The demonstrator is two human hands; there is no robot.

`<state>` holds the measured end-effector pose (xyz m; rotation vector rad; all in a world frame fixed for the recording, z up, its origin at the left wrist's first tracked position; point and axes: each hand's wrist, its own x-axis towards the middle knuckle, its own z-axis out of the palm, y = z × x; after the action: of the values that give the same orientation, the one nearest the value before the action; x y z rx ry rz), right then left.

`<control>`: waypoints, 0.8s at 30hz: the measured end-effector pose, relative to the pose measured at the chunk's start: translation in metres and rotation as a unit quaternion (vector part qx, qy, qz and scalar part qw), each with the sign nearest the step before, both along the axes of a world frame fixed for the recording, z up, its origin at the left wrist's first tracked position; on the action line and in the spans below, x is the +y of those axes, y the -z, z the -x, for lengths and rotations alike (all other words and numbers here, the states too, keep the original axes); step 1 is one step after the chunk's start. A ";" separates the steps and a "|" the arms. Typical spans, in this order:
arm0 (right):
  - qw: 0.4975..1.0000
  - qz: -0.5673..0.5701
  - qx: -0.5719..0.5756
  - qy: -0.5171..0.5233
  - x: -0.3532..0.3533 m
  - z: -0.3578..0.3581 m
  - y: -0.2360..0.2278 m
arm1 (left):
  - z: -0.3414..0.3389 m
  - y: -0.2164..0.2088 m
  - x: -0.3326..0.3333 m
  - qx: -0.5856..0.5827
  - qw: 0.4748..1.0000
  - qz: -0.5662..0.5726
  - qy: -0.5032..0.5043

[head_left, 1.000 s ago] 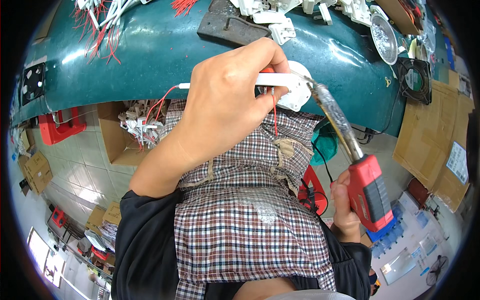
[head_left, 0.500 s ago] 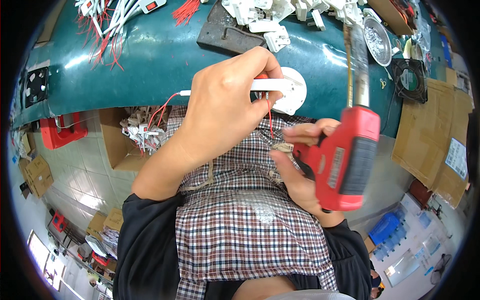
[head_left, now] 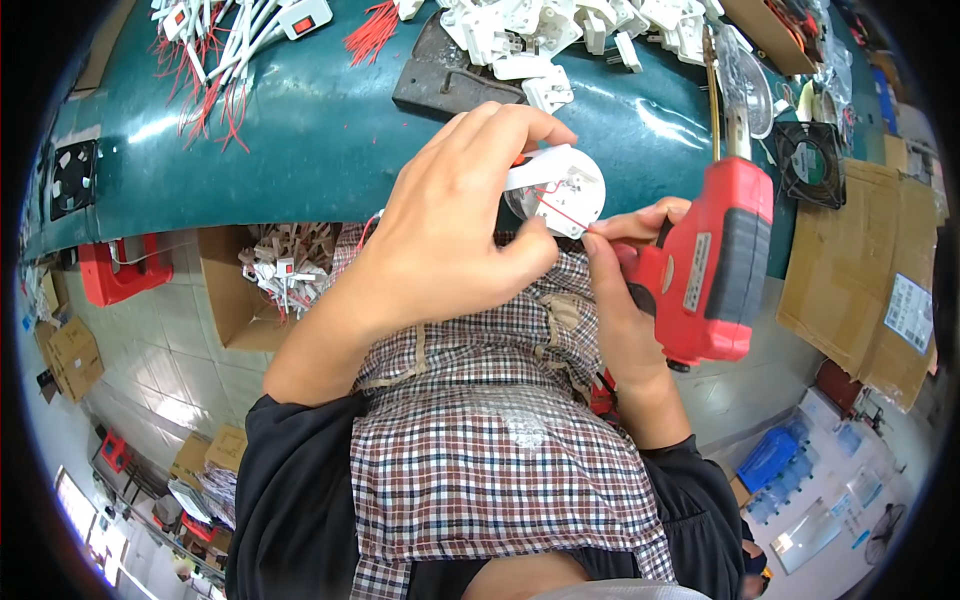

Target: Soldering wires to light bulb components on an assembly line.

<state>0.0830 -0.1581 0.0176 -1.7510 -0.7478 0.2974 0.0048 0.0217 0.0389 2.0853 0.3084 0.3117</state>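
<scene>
My left hand (head_left: pixel 455 205) is closed round a white switch housing (head_left: pixel 524 177) with a bit of red rocker showing; my palm hides most of it. Just past the fingers is a round white plastic piece (head_left: pixel 580 185) at the bench's front edge. A thin red wire (head_left: pixel 563 208) crosses it toward my right hand (head_left: pixel 632 235). There my thumb and forefinger pinch at the wire's end. That same hand also grips a red-and-black soldering gun (head_left: pixel 712 265), its metal tip pointing away over the bench.
On the green bench (head_left: pixel 300 150) lie a dark metal block (head_left: pixel 455 85), a heap of white plug parts (head_left: pixel 560 30), red wires (head_left: pixel 372 30) and white switch cables (head_left: pixel 235 45). A small black fan (head_left: pixel 810 165) stands right. Below the bench is a cardboard box (head_left: pixel 225 285) of parts.
The switch housing has tilted and moved slightly left and down. My right hand has come up to the red wire's end, and the soldering gun has risen with it.
</scene>
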 end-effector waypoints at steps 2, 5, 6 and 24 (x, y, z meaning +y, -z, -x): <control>0.996 0.005 -0.085 -0.002 0.003 -0.009 0.008 | 0.002 0.006 0.007 -0.036 0.999 0.001 0.008; 0.996 0.024 -0.081 -0.001 0.007 -0.010 0.009 | 0.006 0.004 0.000 -0.065 0.997 0.014 -0.041; 0.995 0.031 -0.089 0.007 0.005 -0.009 0.013 | 0.008 0.004 -0.004 -0.099 0.994 -0.022 -0.047; 0.999 -0.018 -0.044 -0.008 -0.006 -0.009 0.023 | 0.003 0.023 -0.021 -0.162 0.979 -0.089 -0.089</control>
<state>0.0920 -0.1637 -0.0050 -1.7337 -0.8259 0.2161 0.0018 0.0008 0.0157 2.1407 0.2796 0.8019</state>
